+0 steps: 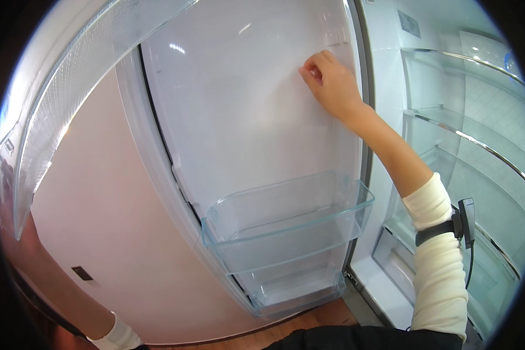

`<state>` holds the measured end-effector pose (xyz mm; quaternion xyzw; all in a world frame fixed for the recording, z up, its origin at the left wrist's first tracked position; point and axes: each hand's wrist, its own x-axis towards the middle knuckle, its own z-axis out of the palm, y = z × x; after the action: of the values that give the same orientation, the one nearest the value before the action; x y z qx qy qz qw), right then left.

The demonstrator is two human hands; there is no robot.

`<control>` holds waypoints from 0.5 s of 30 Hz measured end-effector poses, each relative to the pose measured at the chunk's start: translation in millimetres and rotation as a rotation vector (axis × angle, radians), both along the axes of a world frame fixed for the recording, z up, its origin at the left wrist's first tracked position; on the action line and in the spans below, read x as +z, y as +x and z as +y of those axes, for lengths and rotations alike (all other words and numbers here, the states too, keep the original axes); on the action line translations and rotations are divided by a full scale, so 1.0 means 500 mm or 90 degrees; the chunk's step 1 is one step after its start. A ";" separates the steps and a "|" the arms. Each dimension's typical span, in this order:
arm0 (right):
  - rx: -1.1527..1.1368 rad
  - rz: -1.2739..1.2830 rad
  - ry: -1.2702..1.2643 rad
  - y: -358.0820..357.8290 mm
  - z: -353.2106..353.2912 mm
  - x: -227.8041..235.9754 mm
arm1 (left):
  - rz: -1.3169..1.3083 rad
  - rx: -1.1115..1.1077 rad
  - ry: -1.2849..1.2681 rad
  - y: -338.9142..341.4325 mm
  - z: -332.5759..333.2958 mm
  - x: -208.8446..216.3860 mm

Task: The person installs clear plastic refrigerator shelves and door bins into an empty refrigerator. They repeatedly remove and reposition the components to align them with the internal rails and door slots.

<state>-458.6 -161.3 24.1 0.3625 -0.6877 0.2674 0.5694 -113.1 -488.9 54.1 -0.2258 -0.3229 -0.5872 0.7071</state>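
Observation:
My right hand (331, 84) is raised in front of the white inner panel (245, 116) of an open fridge door, near its right edge. Its fingers are curled toward the thumb, and nothing shows in them. At the far left, a large clear plastic door bin (52, 105) with a ribbed face is tilted up close to the camera. My left hand (14, 213) grips its lower end, with the fingers mostly hidden at the dark rim. Lower on the door sits another clear door bin (286, 233) with bluish edges, with nothing in it.
A further clear bin (300, 291) sits at the door's bottom. To the right, the fridge interior has glass shelves (466, 137) with shiny front trims and a clear drawer (394, 259). Left of the door stands a pinkish panel (99, 192); wooden floor (315, 318) shows below.

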 end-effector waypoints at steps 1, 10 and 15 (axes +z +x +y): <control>-0.052 -0.050 -0.009 0.005 0.011 0.005 | 0.002 -0.009 -0.007 -0.003 0.006 0.002; 0.342 -0.110 -0.191 0.134 0.140 0.081 | -0.008 0.010 -0.097 -0.081 0.073 0.044; 0.693 0.012 -0.001 0.162 0.152 0.144 | -0.070 0.013 -0.228 -0.186 0.102 0.049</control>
<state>-377.7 -85.1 96.1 0.6681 -0.3952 0.5207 0.3555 -205.9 -437.6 78.4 -0.3124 -0.4628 -0.5245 0.6428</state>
